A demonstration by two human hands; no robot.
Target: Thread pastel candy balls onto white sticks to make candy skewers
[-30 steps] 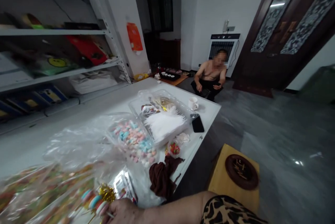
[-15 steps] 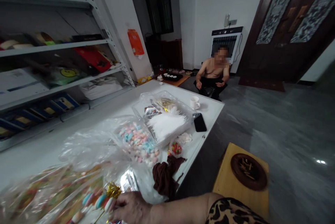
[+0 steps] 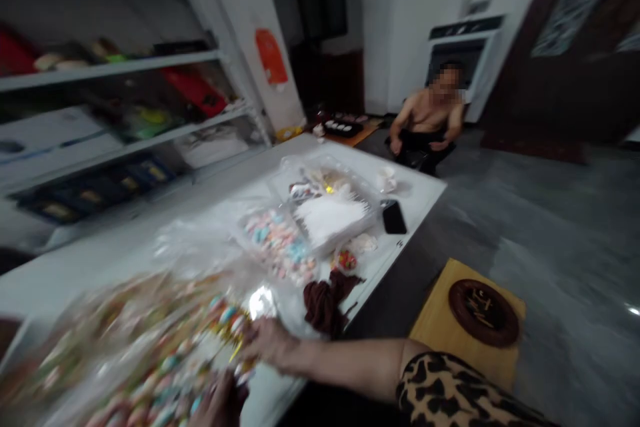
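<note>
Candy skewers [image 3: 165, 374], blurred, spread over the lower left of a white table [image 3: 240, 187], partly under clear plastic [image 3: 190, 240]; their colourful band slants from bottom left up towards the right hand [image 3: 273, 344]. Just right of the band's near part, at the bottom edge, is the left hand [image 3: 220, 407], any hold impossible to tell. Rightward and farther forward, gold tinsel [image 3: 234, 332] meets the right hand's curled fingers, nearer the band's far end; their grip is unclear.
</note>
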